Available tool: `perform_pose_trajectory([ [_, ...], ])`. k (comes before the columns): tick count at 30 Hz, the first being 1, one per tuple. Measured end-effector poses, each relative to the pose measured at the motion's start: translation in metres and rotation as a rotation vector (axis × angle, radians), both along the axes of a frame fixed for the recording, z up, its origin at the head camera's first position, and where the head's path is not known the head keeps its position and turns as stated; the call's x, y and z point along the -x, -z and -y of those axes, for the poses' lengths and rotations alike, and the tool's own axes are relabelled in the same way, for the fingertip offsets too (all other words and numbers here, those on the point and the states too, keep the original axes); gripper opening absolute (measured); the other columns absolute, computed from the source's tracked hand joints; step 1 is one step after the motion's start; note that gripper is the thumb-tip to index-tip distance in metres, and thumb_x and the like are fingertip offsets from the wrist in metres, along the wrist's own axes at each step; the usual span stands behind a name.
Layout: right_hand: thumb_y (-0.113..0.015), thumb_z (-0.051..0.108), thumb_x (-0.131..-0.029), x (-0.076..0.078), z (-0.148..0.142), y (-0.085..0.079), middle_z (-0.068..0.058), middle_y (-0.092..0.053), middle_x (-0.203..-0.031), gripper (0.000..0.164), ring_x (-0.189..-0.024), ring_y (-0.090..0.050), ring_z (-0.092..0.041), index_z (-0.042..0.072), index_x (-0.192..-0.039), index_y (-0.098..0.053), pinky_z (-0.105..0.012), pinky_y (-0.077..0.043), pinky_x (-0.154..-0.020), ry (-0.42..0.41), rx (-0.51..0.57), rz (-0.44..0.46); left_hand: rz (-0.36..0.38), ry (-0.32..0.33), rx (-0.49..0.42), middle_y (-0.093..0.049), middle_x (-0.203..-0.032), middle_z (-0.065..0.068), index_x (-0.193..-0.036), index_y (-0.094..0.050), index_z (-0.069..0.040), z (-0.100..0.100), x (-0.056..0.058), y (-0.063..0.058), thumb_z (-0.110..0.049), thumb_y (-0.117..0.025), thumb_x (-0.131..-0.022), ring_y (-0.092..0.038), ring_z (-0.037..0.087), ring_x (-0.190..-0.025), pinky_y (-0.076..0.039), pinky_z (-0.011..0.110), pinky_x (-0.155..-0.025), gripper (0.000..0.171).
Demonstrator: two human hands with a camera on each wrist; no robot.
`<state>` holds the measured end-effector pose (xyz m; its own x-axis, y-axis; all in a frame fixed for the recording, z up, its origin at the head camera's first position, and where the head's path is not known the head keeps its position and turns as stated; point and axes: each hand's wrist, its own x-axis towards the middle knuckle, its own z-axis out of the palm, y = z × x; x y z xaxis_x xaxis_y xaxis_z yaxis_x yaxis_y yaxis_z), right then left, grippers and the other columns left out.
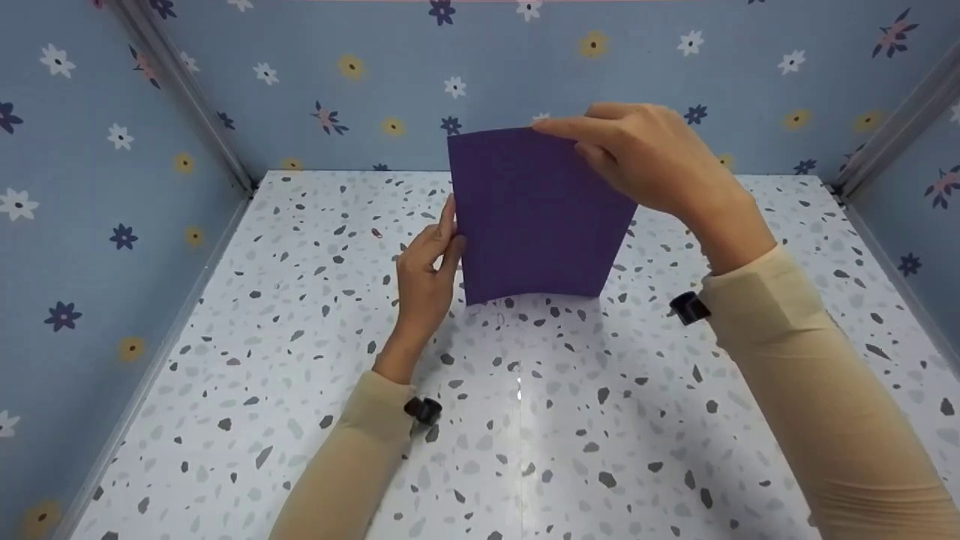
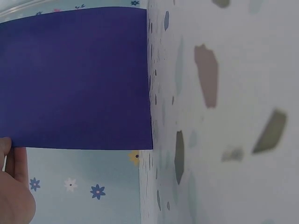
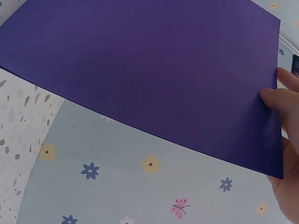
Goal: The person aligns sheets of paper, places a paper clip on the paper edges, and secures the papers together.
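A plain purple sheet (image 1: 536,217), thin like paper or card, stands nearly upright over the table in the head view. Its bottom edge bows slightly and meets the speckled tabletop, as the left wrist view also shows. My left hand (image 1: 427,274) pinches the sheet's left edge, thumb on the near face and fingers behind. At the upper right corner, my right hand (image 1: 645,157) holds the top edge, the index finger lying along it. In the right wrist view the thumb (image 3: 278,99) presses the near face. What lies behind the sheet is hidden.
The white speckled table (image 1: 300,360) has a seam running down its middle. Blue flowered panels stand at the back (image 1: 510,45), left (image 1: 67,247) and right (image 1: 915,195). Small black devices sit on the left cuff (image 1: 424,410) and right cuff (image 1: 688,307).
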<state>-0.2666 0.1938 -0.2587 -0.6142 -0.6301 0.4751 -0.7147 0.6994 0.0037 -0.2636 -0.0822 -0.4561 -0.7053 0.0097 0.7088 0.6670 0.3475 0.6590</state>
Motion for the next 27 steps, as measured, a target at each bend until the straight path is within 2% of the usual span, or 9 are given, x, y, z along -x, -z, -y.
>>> perform_pose_trajectory([
  [8, -0.052, 0.006, -0.111, 0.000, -0.008, 0.000, -0.012, -0.066, -0.091, 0.049, -0.067, -0.054, -0.027, 0.035, -0.150, -0.063, -0.036, -0.045, -0.066, 0.026, 0.013, 0.024, -0.009, 0.009, -0.014, -0.074, -0.115, 0.011, -0.156, -0.051, -0.007, -0.001, 0.001, -0.001, -0.007, -0.064, -0.106, -0.071, 0.019, -0.109, -0.058, 0.028, -0.091, 0.051],
  [13, -0.052, 0.006, -0.111, -0.001, -0.011, 0.000, -0.013, -0.067, -0.093, 0.049, -0.068, -0.056, -0.027, 0.035, -0.150, -0.064, -0.038, -0.046, -0.066, 0.020, 0.024, 0.022, -0.006, 0.003, -0.009, -0.074, -0.115, 0.011, -0.156, -0.051, -0.008, -0.001, 0.001, -0.002, -0.007, -0.064, -0.106, -0.071, 0.018, -0.107, -0.056, 0.027, -0.086, 0.051],
  [20, -0.052, 0.007, -0.112, -0.002, -0.016, 0.002, -0.013, -0.066, -0.092, 0.048, -0.067, -0.052, -0.026, 0.034, -0.150, -0.064, -0.037, -0.043, -0.065, 0.014, 0.031, 0.013, 0.007, 0.000, -0.002, -0.075, -0.118, 0.010, -0.157, -0.050, -0.010, -0.001, -0.002, -0.002, -0.009, -0.063, -0.107, -0.070, 0.018, -0.108, -0.056, 0.028, -0.086, 0.052],
  [27, -0.052, 0.007, -0.112, -0.001, -0.020, 0.003, -0.012, -0.064, -0.088, 0.047, -0.064, -0.049, -0.025, 0.032, -0.149, -0.064, -0.037, -0.041, -0.065, 0.017, 0.038, 0.012, 0.007, -0.007, 0.002, -0.075, -0.114, 0.009, -0.157, -0.051, -0.010, -0.001, -0.001, -0.001, -0.009, -0.064, -0.107, -0.070, 0.018, -0.103, -0.054, 0.026, -0.082, 0.051],
])
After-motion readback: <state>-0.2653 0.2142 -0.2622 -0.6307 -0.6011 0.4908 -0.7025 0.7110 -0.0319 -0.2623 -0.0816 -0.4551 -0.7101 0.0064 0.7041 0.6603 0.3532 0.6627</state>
